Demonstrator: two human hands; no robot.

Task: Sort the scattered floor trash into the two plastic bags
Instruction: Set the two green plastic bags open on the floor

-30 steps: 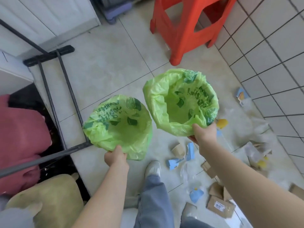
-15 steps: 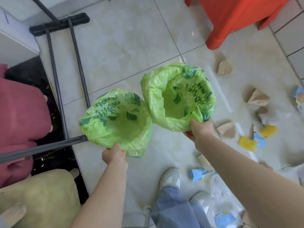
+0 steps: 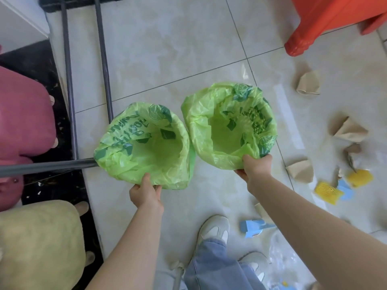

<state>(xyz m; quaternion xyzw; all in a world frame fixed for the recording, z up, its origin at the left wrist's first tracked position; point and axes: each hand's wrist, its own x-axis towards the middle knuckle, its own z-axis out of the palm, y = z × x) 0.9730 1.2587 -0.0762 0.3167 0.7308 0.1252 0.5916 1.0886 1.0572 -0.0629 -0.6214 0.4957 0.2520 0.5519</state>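
Both bags sit lower in view than half a second ago, and the red stool (image 3: 326,19) has slid toward the top right corner; more floor trash shows on the right.

Nearest, grey shoes (image 3: 213,229) and jeans (image 3: 217,266) stand on the tiled floor (image 3: 167,49). Right of the shoes lie a blue scrap (image 3: 254,227) and clear plastic film (image 3: 280,250).

Just beyond the shoes, the left hand (image 3: 146,194) pinches the near rim of the left bag (image 3: 144,146), thumb on top, other fingers curled under the rim and largely hidden. The right hand (image 3: 254,167) grips the near rim of the right bag (image 3: 228,125), fingers folded round the plastic. Both bags are held open, mouths up, side by side; whether they touch cannot be told.

Right of the right bag, yellow mesh pieces (image 3: 328,192) and brown paper scraps (image 3: 300,170) are scattered. Left of the left bag runs a grey metal frame (image 3: 67,80), with pink (image 3: 23,116) and yellow-green (image 3: 39,245) cushions beyond it.
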